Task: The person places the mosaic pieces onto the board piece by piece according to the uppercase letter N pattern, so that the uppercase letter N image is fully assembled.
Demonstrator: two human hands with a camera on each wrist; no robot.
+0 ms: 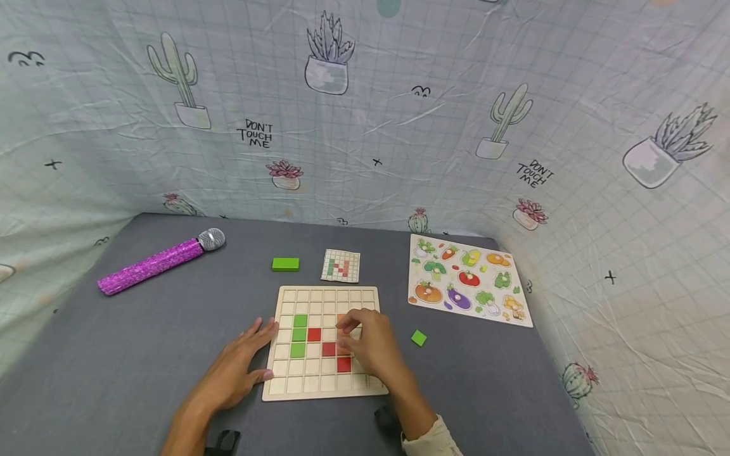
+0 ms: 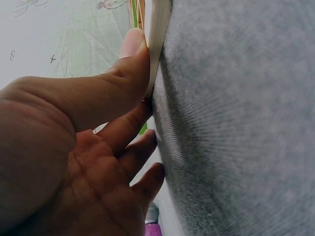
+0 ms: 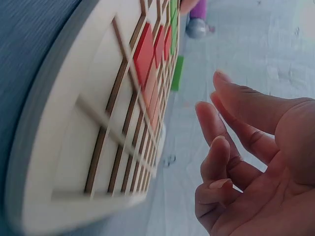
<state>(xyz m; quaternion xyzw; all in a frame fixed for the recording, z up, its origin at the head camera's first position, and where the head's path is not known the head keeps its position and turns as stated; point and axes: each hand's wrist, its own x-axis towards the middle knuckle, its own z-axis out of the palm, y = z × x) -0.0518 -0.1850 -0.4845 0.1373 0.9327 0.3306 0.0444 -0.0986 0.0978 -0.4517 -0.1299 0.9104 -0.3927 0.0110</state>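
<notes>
A wooden grid board (image 1: 327,393) lies on the grey table. Three green tiles (image 1: 299,334) form a column in its left part. Red tiles (image 1: 328,349) step down diagonally to the right, and orange tiles (image 3: 150,84) sit above the lowest red one, partly hidden in the head view. My left hand (image 1: 236,367) rests at the board's left edge, its thumb on the rim and its fingers extended along the side. Over the orange tiles hovers my right hand (image 1: 371,342); in the right wrist view its thumb and fingertips stand apart with nothing between them.
A loose green tile (image 1: 419,338) lies right of the board. Behind it are a green block (image 1: 286,264) and a small pattern card (image 1: 340,266). A purple microphone (image 1: 154,266) lies at the back left, a vegetable puzzle board (image 1: 413,278) at the back right. Patterned cloth (image 1: 365,139) hangs behind.
</notes>
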